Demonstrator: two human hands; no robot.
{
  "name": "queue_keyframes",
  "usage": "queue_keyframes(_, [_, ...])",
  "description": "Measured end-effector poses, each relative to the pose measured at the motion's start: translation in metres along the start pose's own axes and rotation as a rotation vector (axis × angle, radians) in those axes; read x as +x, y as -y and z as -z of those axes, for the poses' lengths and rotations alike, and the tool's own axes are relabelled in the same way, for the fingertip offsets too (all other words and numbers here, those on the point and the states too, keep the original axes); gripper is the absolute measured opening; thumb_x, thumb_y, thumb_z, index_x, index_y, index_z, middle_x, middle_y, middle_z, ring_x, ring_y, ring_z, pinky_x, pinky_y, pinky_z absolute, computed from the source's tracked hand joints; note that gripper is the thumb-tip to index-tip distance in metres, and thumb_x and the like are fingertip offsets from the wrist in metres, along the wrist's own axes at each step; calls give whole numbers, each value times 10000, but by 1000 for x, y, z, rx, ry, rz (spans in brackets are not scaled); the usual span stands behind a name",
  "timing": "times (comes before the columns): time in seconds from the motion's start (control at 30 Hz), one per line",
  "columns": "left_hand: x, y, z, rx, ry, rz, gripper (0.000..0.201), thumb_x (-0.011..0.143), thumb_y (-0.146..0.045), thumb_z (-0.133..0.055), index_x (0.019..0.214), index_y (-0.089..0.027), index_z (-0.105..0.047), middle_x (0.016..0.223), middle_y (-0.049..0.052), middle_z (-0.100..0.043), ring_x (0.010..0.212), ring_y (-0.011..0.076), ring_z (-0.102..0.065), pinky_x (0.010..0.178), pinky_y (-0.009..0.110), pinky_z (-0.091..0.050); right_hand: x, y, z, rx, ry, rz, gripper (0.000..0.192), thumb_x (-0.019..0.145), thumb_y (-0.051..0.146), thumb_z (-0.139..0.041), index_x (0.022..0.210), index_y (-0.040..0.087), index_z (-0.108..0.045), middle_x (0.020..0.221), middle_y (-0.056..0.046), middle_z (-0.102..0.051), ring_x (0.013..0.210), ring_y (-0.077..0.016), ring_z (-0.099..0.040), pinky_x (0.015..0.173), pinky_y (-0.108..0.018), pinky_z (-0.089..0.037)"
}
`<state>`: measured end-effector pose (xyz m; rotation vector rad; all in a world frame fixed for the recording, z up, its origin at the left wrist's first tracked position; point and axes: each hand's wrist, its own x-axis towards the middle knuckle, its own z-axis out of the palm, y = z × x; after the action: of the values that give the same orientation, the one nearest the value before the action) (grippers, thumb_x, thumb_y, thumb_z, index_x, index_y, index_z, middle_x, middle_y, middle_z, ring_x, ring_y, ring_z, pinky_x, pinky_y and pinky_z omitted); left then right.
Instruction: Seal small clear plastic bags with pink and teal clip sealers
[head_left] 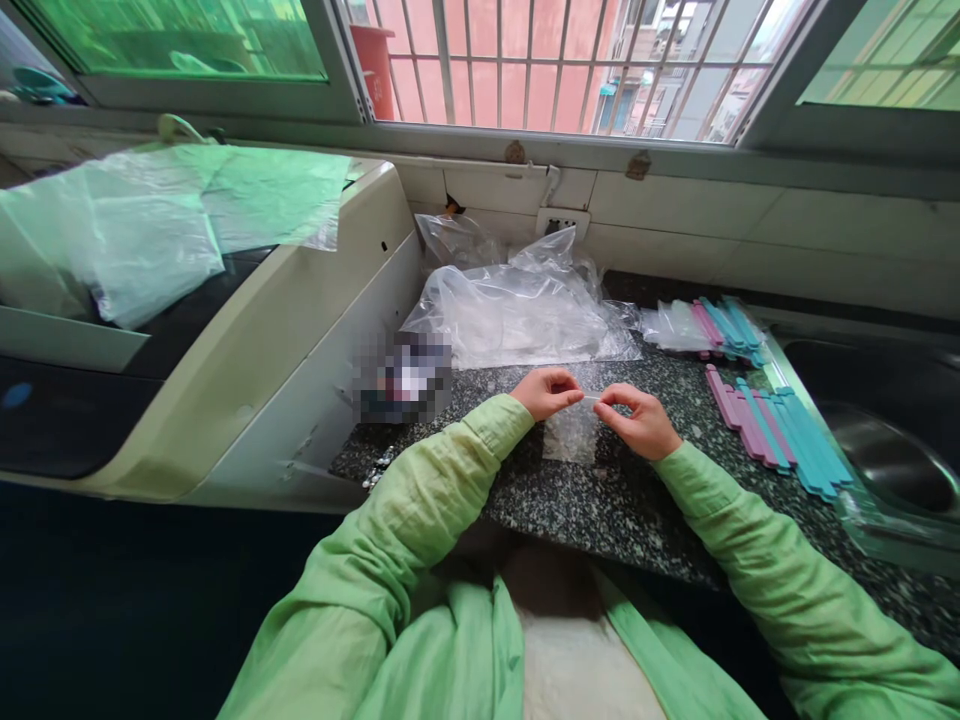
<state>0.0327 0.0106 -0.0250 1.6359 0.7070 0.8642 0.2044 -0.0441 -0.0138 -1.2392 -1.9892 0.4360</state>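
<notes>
My left hand (550, 391) and my right hand (640, 416) pinch the top edge of a small clear plastic bag (571, 434) between them, above a dark speckled stone counter (600, 510). The bag hangs down and lies partly on the counter. To the right lie pink and teal flat sticks (780, 430) in a row, and a second bunch of the same sticks (724, 325) further back beside small clear bags. Both sleeves are light green.
A heap of crumpled clear plastic bags (517, 305) lies at the back of the counter under the barred window. A cream-coloured machine (247, 330) covered with plastic sheet stands at the left. A steel sink (892, 455) sits at the right edge.
</notes>
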Motion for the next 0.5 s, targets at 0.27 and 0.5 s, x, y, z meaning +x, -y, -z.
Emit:
queue_keyframes(0.27, [2,0,4,-104,-89,63,364,535,-433,-670,606,-109,-522,529,-44,-454,507,45,-390,499,194,-314,0,-1,5,-10,-91,-66,211,754,352,-510,610,200,-533,630,-19,-571,634,-145,-519,637,-289,-428])
queue_keyframes(0.5, [1,-2,4,-80,-99,28,317,558,-395,-652,591,-112,-513,516,-50,-425,504,45,-367,501,198,-306,0,-1,6,12,-66,-73,187,743,340,-523,627,195,-547,643,-20,-581,644,-144,-532,647,-285,-433])
